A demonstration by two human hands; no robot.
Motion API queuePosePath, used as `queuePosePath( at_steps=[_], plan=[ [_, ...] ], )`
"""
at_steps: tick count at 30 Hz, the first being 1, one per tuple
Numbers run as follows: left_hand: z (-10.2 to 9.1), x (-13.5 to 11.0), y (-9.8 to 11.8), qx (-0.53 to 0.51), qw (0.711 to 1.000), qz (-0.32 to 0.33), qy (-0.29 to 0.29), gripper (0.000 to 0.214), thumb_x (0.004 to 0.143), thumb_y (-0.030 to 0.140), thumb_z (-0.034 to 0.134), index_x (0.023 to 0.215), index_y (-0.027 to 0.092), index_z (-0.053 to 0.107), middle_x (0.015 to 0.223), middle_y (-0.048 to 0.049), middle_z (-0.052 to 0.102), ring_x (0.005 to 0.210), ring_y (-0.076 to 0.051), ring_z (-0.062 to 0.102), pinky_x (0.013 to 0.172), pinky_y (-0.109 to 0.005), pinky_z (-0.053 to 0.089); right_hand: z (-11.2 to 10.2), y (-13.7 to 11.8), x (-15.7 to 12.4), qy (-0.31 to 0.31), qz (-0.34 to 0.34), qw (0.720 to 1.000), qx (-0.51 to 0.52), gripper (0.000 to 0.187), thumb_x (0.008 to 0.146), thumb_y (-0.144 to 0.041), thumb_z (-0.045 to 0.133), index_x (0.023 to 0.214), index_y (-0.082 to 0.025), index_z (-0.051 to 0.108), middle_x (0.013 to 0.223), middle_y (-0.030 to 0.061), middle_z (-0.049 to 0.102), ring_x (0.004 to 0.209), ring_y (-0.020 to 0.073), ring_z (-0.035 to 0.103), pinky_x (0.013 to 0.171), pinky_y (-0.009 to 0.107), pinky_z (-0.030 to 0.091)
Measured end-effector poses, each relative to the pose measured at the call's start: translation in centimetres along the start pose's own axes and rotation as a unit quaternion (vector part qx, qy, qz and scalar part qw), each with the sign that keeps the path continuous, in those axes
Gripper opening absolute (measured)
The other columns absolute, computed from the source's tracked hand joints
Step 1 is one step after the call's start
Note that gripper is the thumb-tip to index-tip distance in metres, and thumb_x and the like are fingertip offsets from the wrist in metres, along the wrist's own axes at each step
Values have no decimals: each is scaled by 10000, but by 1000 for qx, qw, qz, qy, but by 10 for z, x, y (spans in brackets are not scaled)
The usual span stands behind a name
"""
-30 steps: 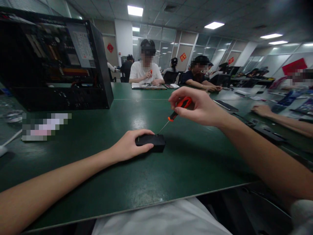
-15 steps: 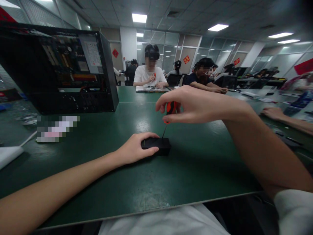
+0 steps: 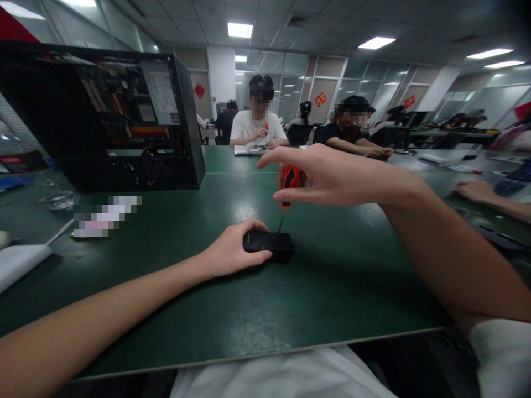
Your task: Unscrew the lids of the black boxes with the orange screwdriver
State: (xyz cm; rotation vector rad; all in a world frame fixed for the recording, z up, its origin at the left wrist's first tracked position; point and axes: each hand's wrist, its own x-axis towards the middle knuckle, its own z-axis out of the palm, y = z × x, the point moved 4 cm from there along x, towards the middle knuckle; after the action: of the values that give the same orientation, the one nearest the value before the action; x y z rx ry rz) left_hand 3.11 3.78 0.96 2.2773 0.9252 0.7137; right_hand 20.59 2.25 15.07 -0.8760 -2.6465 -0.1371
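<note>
A small black box (image 3: pixel 269 244) lies flat on the green table (image 3: pixel 323 287). My left hand (image 3: pixel 232 251) is wrapped around its left end and holds it down. Above it, my right hand (image 3: pixel 327 177) pinches an orange-and-black screwdriver (image 3: pixel 289 182) by the handle. The screwdriver stands almost upright, and its thin shaft reaches down to the box's top near the far right edge. Most of the handle is hidden by my fingers.
An open black computer case (image 3: pixel 108 119) stands at the back left. A white object (image 3: pixel 19 262) lies at the left edge. Other people sit at the far side and at the right, where another person's hand (image 3: pixel 477 192) rests on the table.
My right hand has swung the screwdriver from a slant to almost upright and moved left over the box. The left hand has kept its hold on the box.
</note>
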Motion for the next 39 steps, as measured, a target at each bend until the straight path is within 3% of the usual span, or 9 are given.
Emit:
queuePosePath(
  at_steps=[3, 7, 13, 20, 31, 36, 39],
  plan=[
    [-1, 1, 0, 4, 1000, -21, -2, 419, 794, 409, 749, 1131, 178, 659, 1017, -36, 705, 898, -233, 663, 793, -316, 493, 0, -2, 1, -13, -26, 999, 29, 328, 909, -303, 594, 1216, -188, 614, 943, 36, 704, 770, 153, 619, 720, 276, 439],
    [-1, 2, -2, -6, 999, -32, -5, 401, 784, 422, 759, 1096, 181, 683, 959, -23, 705, 865, -228, 659, 768, -307, 481, -4, -12, 0, -22, -87, 992, 92, 346, 885, -213, 592, 1230, -179, 595, 967, 28, 692, 817, 146, 625, 738, 268, 458],
    [0, 1, -3, -13, 1000, -22, -7, 412, 768, 398, 768, 1106, 183, 672, 946, -10, 696, 850, -215, 647, 765, -296, 472, -6, -24, 1, -4, -122, 986, 113, 337, 869, -161, 592, 1206, -169, 593, 961, 25, 679, 818, 133, 617, 709, 243, 470],
    [1, 1, -3, -5, 1000, -11, -7, 411, 776, 398, 760, 1111, 176, 673, 953, -20, 710, 872, -227, 661, 788, -306, 481, -1, -27, 4, -23, -115, 986, 118, 324, 874, -139, 581, 1197, -170, 589, 936, 22, 689, 797, 124, 624, 696, 232, 473],
    [-1, 1, 0, 1, 1000, -4, -5, 407, 772, 396, 754, 1105, 172, 686, 970, -36, 730, 890, -246, 669, 789, -317, 489, -3, -27, 0, -53, -128, 982, 124, 280, 825, -117, 595, 1097, -159, 644, 1094, 48, 690, 927, 133, 634, 798, 245, 489],
    [-1, 2, 1, 9, 1000, -4, -7, 393, 785, 383, 749, 1107, 169, 681, 957, -31, 721, 882, -240, 665, 778, -307, 479, -2, -29, 2, -43, -119, 987, 97, 173, 884, -183, 590, 1030, -145, 672, 982, 56, 711, 850, 136, 636, 756, 250, 484],
    [-1, 2, 1, 11, 1000, 0, -8, 384, 795, 395, 745, 1103, 176, 679, 962, -28, 720, 888, -237, 663, 780, -304, 477, -2, -30, 3, -32, -129, 987, 86, 226, 877, -140, 559, 1074, -155, 668, 1049, 67, 702, 899, 142, 632, 776, 254, 485]
  ],
)
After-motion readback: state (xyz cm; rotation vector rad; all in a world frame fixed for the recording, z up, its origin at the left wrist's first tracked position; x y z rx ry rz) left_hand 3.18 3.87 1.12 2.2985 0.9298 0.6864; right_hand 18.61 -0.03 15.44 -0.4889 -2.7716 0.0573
